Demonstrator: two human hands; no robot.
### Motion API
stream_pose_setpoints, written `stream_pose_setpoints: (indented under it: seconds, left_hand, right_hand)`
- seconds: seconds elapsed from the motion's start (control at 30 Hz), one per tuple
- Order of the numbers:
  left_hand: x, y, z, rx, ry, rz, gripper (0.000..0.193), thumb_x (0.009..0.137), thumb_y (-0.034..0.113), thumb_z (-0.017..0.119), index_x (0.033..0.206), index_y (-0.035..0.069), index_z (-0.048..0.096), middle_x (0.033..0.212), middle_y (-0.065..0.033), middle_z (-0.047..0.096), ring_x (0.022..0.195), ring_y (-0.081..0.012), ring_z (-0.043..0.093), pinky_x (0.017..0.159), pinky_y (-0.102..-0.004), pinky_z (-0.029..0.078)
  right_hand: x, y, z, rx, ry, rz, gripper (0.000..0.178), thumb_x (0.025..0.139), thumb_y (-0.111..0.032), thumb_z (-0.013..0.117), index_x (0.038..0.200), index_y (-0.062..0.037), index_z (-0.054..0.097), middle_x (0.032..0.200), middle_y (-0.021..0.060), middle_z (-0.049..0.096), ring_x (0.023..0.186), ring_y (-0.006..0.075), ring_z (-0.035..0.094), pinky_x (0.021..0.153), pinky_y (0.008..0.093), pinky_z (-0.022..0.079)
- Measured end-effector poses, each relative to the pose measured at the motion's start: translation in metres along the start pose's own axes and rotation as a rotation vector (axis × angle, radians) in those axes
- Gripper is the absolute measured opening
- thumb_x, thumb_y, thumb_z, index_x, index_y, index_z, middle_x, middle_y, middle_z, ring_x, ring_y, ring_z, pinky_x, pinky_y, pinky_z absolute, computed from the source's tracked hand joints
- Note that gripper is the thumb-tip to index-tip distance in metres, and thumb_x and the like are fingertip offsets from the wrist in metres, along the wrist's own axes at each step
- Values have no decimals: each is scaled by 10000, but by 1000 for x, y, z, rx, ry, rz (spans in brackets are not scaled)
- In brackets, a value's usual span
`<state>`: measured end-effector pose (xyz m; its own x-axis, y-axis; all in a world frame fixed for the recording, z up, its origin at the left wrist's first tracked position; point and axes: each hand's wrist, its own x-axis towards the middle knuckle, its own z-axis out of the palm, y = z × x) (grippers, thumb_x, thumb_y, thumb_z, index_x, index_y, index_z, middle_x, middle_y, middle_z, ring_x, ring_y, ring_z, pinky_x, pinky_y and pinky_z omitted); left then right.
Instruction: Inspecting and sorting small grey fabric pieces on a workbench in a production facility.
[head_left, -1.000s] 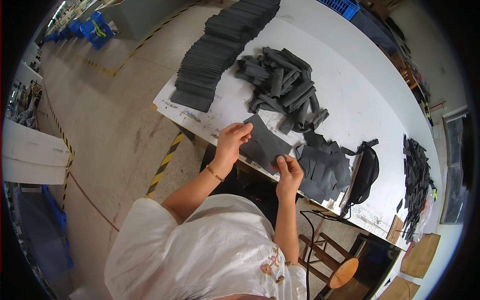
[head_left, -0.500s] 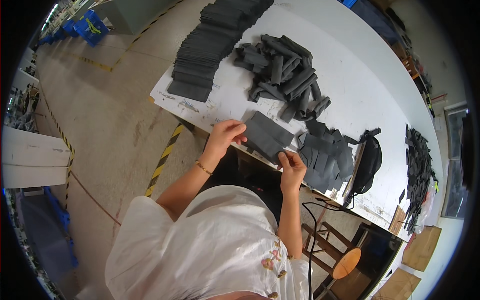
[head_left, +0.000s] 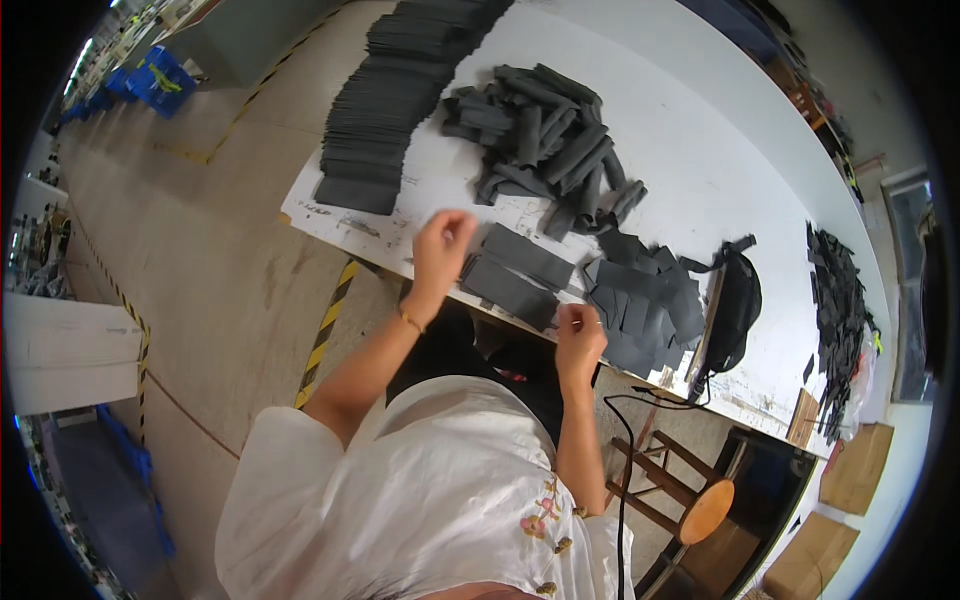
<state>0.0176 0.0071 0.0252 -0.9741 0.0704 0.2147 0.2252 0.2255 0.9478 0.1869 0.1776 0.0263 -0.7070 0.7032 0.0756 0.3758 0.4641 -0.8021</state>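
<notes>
Two dark grey fabric-like strips lie side by side at the table's front edge: a far strip [head_left: 528, 256] and a near strip [head_left: 510, 290]. My left hand [head_left: 441, 262] hovers just left of them, somewhat blurred, its fingers curled together with nothing visible in them. Beside the right end of the near strip is my right hand [head_left: 580, 345], thumb and fingers pinched. Whatever the pinch holds, if anything, is too small to make out. A spread of flat dark pieces [head_left: 640, 305] lies just right of my right hand.
Rolled dark pieces [head_left: 575, 160] are heaped beyond the strips on the white table [head_left: 690, 180]. A long row of stacked dark pieces [head_left: 365, 120] runs along its left side. A black pouch [head_left: 735, 310], a cable [head_left: 625, 480] and a wooden stool [head_left: 705, 512] are at the right.
My left hand has come off the strips and moved up and left. My right hand has let go of the strip's end and drawn slightly back. The near strip now lies flat.
</notes>
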Motion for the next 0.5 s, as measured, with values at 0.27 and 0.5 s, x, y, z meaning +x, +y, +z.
stream_pose_setpoints:
  seconds: [0.27,0.5]
  left_hand:
    - [159,9,72,42,45,-14,471,785,449,739,850,-12,667,788,-131,690,735,-237,673,691,-323,522]
    - [170,-1,105,452,-175,10,369,749,361,731,898,24,708,857,-155,703,839,-317,678,765,-394,518]
  right_hand:
    - [40,47,-70,-381,169,-123,199,826,-120,694,1000,-38,643,945,146,635,872,330,606,736,396,480]
    - [77,31,-61,-570,153,-393,383,816,-92,678,1181,-26,586,1161,141,589,1083,344,543,927,441,424]
